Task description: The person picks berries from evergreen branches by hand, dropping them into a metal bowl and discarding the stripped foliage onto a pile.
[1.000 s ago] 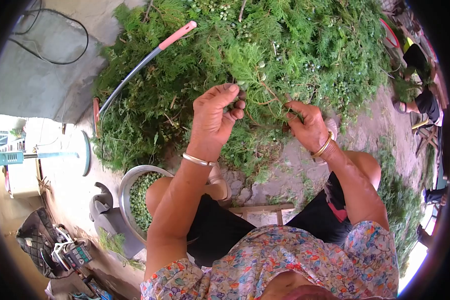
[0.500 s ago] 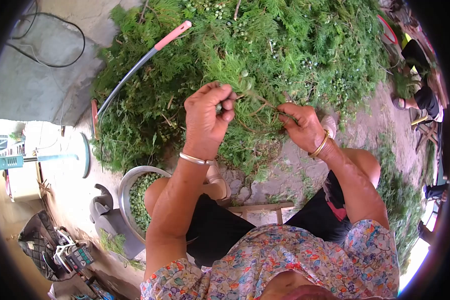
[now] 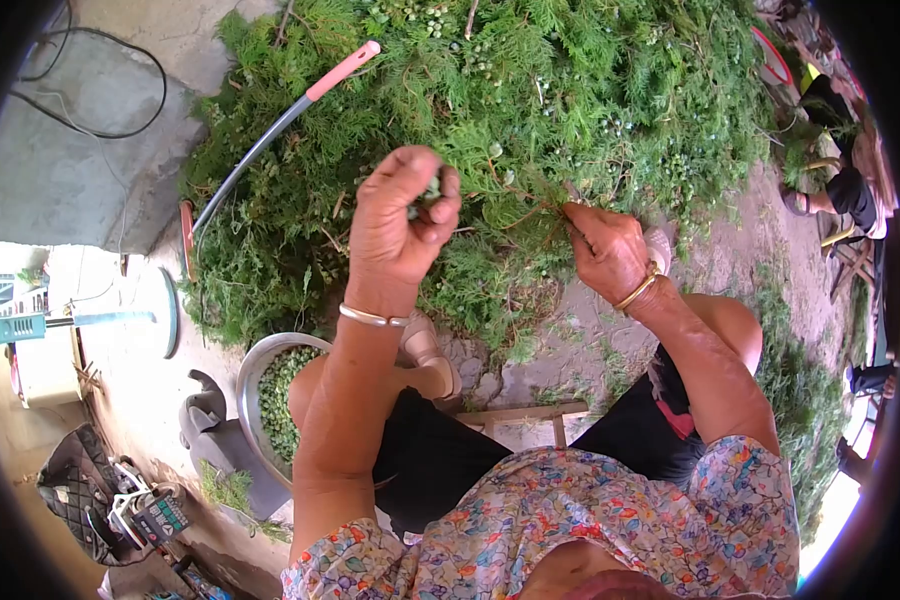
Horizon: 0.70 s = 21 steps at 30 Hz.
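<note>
My left hand (image 3: 400, 220) is closed loosely, its fingers curled round a few small green cones; the exact amount is hidden. My right hand (image 3: 612, 250) pinches the stem end of a leafy evergreen sprig (image 3: 535, 212), which points up and left toward the pile. A gap separates my left fingertips from the sprig. Behind both hands spreads a large pile of cut evergreen branches (image 3: 570, 90), dotted with pale green cones. By my left knee stands a metal basin (image 3: 245, 385) holding many small green cones (image 3: 282, 395).
A saw-like tool with a pink-ended curved tube (image 3: 290, 120) lies on the pile. Left are a pale fan (image 3: 165, 310), a grey object with a curved top (image 3: 210, 420) and a black cable (image 3: 165, 90). A person's leg (image 3: 850, 195) shows far right.
My left hand has moved left and slightly up, away from the sprig, with cones in its fingers. The right hand has stayed nearly in place, still pinching the sprig.
</note>
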Tool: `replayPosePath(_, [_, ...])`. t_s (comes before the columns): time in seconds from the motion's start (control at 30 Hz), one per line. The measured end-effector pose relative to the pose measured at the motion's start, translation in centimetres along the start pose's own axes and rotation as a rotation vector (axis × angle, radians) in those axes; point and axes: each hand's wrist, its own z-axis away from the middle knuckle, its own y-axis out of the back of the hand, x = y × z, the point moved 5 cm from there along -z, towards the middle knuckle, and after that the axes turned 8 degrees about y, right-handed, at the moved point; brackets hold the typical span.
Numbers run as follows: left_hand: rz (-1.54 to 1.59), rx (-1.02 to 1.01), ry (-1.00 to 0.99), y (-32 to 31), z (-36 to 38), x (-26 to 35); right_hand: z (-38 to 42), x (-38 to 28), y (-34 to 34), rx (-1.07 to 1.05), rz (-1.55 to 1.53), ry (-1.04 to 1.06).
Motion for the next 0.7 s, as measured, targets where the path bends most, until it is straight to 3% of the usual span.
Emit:
replayPosePath(0.07, [-0.161, 0.066, 0.013, -0.7, -0.1, -0.8, 0.1, 0.2, -0.4, -0.127, 0.03, -0.047])
replayPosePath(0.17, [-0.971, 0.397, -0.216, -1.2, 0.1, -1.0, -0.1, -0.4, -0.4, -0.071, 0.125, 0.086])
replayPosePath(0.2, [-0.972, 0.398, -0.214, -1.0, -0.1, -1.4, -0.1, -0.4, -0.5, -0.072, 0.124, 0.085])
replayPosePath(0.27, [-1.421, 0.394, -0.523, -1.8, -0.1, -1.5, 0.0, -0.9, -0.7, -0.123, 0.226, 0.153])
replayPosePath(0.33, [-1.465, 0.42, -0.526, -1.9, -0.2, -1.8, 0.1, -1.1, -0.8, -0.153, 0.218, 0.146])
replayPosePath(0.4, [-1.796, 0.39, -0.475, -1.8, -0.7, -2.6, 0.2, -1.3, -0.8, -0.182, 0.211, 0.139])
replayPosePath(0.53, [-1.779, 0.402, -0.4, -1.6, -0.9, -2.7, 0.2, -1.1, -0.6, -0.203, 0.194, 0.117])
replayPosePath(0.6, [-1.439, 0.378, -0.417, -1.0, -1.0, -2.0, 0.1, -0.8, -0.5, -0.201, 0.179, 0.098])
replayPosePath(0.63, [-1.183, 0.365, -0.274, 0.0, -1.2, -2.0, 0.0, -0.9, -0.3, -0.165, 0.168, 0.11])
replayPosePath(0.67, [-1.184, 0.364, -0.273, -0.4, -1.0, -1.4, -0.1, -0.9, -0.1, -0.13, 0.156, 0.125])
replayPosePath(0.7, [-0.843, 0.388, -0.21, -0.4, -0.8, -0.8, 0.0, -0.9, -0.2, -0.13, 0.156, 0.125])
